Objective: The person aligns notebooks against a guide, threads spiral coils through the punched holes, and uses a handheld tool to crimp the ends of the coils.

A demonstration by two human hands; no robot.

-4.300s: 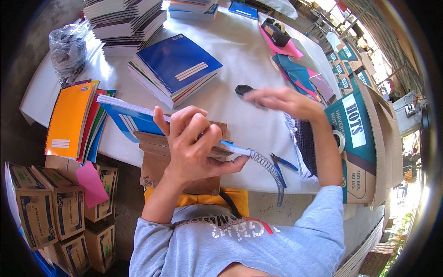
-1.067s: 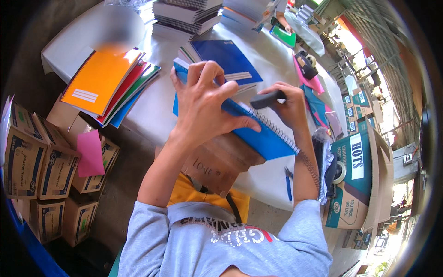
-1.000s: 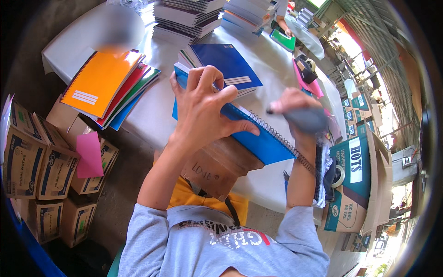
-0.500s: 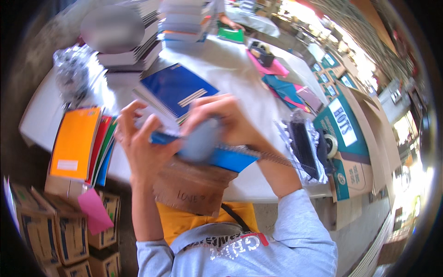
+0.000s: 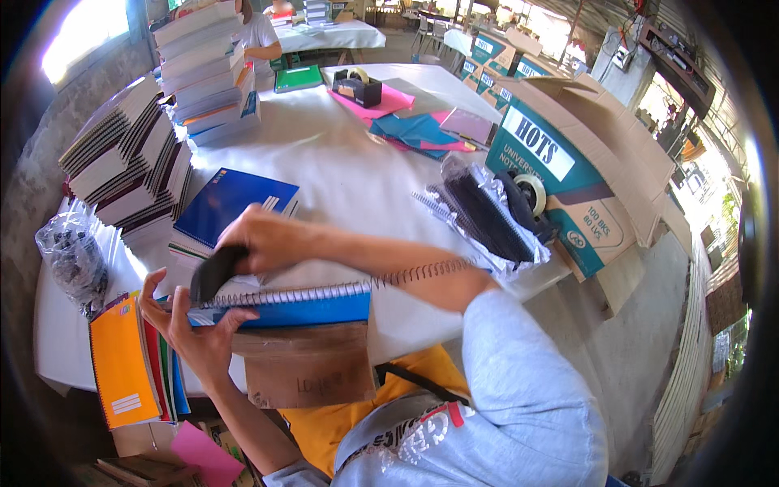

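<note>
A blue notebook (image 5: pixel 312 314) stands spine-up before me at the table's near edge, against a brown cardboard piece (image 5: pixel 304 369). A dark wire spiral coil (image 5: pixel 422 273) runs along its top edge and sticks out past the right end, across my right forearm. My left hand (image 5: pixel 195 329) grips the notebook's left end between thumb and fingers. In my right hand (image 5: pixel 264 239) is a smooth dark grey, rounded object (image 5: pixel 215 274), pressed down near the coil's left end. Its exact kind is hard to make out. Just beyond lies a dark blue spiral notebook (image 5: pixel 235 199).
Coloured notebooks (image 5: pixel 126 357) stand at left beside a clear plastic bag (image 5: pixel 73 252). Tall stacks of books (image 5: pixel 203 69) rise at far left. On the right are a bundle of black coils (image 5: pixel 479 211), a tape dispenser (image 5: pixel 357 85) and a large carton (image 5: pixel 568 178). Another person (image 5: pixel 261 36) is beyond the table.
My right hand has moved left with the grey object, toward my left hand. The coil now lies along much of the notebook's edge. The view has shifted.
</note>
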